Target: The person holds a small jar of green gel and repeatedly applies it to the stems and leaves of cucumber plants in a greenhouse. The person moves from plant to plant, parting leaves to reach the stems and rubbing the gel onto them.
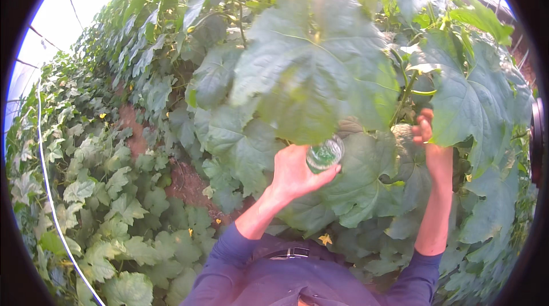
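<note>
My left hand (294,171) grips a clear, round container (324,154), and green shows through it. A large lobed leaf (315,61) hangs just above this hand and covers part of the container's far side. On the right, my right hand (423,128) is raised among the foliage, its fingers bent and slightly blurred. It is close to a green plant stem (403,102) and to the edge of another broad leaf (472,87), which hides part of it. Whether those fingers hold anything cannot be made out.
Dense climbing vines rise ahead and to the right. Low leafy plants (128,207) cover the left side, with bare reddish soil (184,181) between the rows. A white line (47,181) curves down the far left. Near my waist is a yellow flower (325,239).
</note>
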Motion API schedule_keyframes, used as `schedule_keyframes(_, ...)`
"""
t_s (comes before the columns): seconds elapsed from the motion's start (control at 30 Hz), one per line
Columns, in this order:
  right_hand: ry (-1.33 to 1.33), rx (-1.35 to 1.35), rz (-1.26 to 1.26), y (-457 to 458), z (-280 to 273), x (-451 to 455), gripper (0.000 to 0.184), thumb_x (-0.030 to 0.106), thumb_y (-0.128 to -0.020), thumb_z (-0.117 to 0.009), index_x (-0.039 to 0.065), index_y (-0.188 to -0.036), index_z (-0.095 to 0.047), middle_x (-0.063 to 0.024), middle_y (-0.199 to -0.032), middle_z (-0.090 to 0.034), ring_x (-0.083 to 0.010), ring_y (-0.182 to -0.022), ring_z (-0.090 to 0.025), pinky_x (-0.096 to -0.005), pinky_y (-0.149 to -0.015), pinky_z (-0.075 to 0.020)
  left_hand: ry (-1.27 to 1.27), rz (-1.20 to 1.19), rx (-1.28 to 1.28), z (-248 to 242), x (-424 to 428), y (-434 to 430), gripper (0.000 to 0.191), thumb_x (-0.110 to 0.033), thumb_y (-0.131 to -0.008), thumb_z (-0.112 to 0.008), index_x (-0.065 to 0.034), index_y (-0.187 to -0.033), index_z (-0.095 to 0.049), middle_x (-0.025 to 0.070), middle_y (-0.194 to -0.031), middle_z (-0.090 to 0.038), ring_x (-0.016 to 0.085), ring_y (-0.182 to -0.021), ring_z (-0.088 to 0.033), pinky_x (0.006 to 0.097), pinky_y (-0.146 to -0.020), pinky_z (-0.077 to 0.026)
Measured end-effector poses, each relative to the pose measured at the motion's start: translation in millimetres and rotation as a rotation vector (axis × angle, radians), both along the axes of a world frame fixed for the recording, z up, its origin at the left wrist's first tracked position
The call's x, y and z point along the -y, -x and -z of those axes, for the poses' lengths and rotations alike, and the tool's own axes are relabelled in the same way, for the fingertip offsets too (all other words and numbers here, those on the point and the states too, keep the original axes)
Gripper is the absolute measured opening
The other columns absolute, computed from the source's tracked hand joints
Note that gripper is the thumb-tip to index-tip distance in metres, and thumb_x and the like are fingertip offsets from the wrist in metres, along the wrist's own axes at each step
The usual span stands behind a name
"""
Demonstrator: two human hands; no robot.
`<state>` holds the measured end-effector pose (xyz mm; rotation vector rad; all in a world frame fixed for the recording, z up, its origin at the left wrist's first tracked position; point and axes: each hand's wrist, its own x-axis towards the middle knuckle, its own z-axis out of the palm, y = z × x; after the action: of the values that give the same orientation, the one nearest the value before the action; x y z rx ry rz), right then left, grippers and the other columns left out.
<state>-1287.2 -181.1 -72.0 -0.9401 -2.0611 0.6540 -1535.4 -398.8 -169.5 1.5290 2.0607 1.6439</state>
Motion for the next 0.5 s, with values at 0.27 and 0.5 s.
schedule_keyframes(0.27, -0.03, 0.021, -0.346, 148.7, 9.0, 143.5, 0.015, -0.001, -0.086, -0.07, 0.001, -0.101, -0.07, -0.0075, -0.08, -0.068, -0.0184, -0.066, -0.064, -0.0363, -0.061, -0.0514, -0.173, 0.029, -0.1, 32.3, 85.0, 83.9, 0.059, -0.035, -0.066, -0.096, 0.0014, -0.103, -0.067, 0.016, -0.089, -0.072, 0.031, -0.076, -0.072, 0.0392, -0.07, -0.058)
schedule_keyframes(0.5, -0.706, 0.182, -0.393, 240.1, 22.5, 141.9, 0.031, 0.008, -0.091, -0.071, 0.008, -0.121, -0.064, -0.0117, -0.104, -0.071, -0.0201, -0.078, -0.069, -0.041, -0.073, -0.0564, -0.112, -0.013, -0.056, 51.7, 132.5, 139.3, 0.057, -0.034, -0.064, -0.096, -0.0011, -0.101, -0.068, 0.0134, -0.085, -0.071, 0.028, -0.07, -0.07, 0.0366, -0.067, -0.057)
